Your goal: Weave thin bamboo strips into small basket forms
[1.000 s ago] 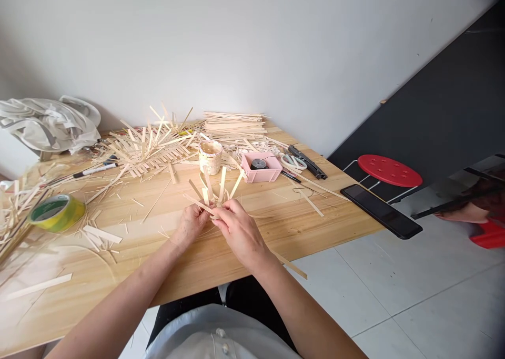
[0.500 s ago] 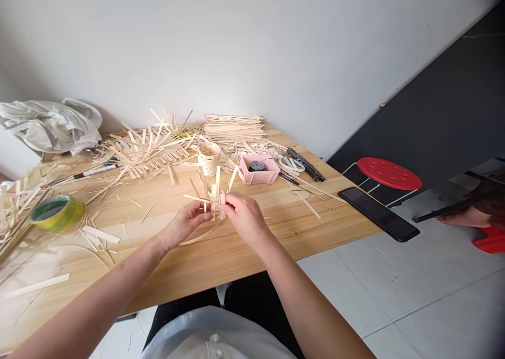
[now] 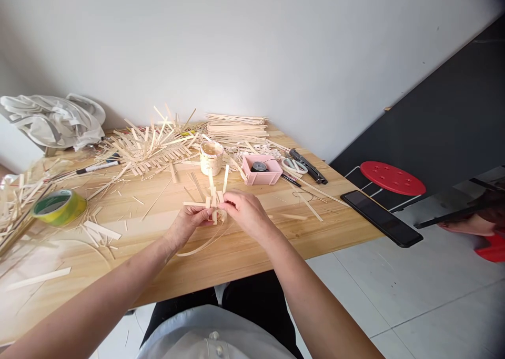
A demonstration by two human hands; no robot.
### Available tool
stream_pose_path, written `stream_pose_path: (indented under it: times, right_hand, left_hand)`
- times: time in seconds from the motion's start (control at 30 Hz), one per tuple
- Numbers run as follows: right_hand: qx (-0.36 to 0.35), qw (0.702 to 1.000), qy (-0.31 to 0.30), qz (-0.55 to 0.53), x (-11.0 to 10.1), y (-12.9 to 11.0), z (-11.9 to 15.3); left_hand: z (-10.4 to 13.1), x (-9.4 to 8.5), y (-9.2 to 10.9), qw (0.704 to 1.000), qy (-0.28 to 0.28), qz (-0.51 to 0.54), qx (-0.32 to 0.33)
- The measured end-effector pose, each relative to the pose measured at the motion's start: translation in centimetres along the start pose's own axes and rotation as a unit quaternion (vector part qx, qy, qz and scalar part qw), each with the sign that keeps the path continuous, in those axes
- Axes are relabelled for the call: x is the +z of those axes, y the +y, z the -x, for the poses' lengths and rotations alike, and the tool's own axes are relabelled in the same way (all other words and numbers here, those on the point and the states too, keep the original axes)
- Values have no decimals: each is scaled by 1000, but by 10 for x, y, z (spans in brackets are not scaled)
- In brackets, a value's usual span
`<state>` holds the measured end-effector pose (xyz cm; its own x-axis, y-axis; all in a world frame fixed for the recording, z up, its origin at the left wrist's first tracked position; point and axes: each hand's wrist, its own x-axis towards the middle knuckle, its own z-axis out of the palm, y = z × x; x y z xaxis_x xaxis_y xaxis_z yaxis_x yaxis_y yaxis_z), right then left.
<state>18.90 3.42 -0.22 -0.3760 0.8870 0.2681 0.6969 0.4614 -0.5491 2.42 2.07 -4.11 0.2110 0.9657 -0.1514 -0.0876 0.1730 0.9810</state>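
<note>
Between my hands, close to the table's near edge, is a small piece of weaving made of pale bamboo strips, several of them sticking up and outward. My left hand pinches its left side, thumb and fingers closed on the strips. On the other side my right hand has its thumb and forefinger closed on a strip at the weaving's right edge. A long thin strip curves down from the piece over the wood. Just behind stands a small woven cup.
A pink box holding a dark spool, white scissors and a black-handled tool lie to the right. A phone overhangs the table edge. Piled strips and a tape roll are left. A red stool stands beyond.
The upright strips have turned and spread differently between my hands, and the strip that crossed them now points left. Both hands keep their hold. The whole view has shifted slightly.
</note>
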Motion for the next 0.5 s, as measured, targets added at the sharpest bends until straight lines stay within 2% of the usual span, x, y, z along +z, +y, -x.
stream_pose_path:
  times: [0.17, 0.33, 0.5]
  right_hand:
    - [-46, 998, -5, -43, 2, 5, -4]
    - [-63, 997, -23, -47, 1, 10, -6]
    - [-41, 998, -22, -49, -1, 9, -4]
  left_hand:
    - [-1, 4, 1, 1000, 6, 13, -8]
    - [-1, 6, 1, 1000, -4, 17, -15]
    - [0, 9, 2, 1000, -4, 12, -11]
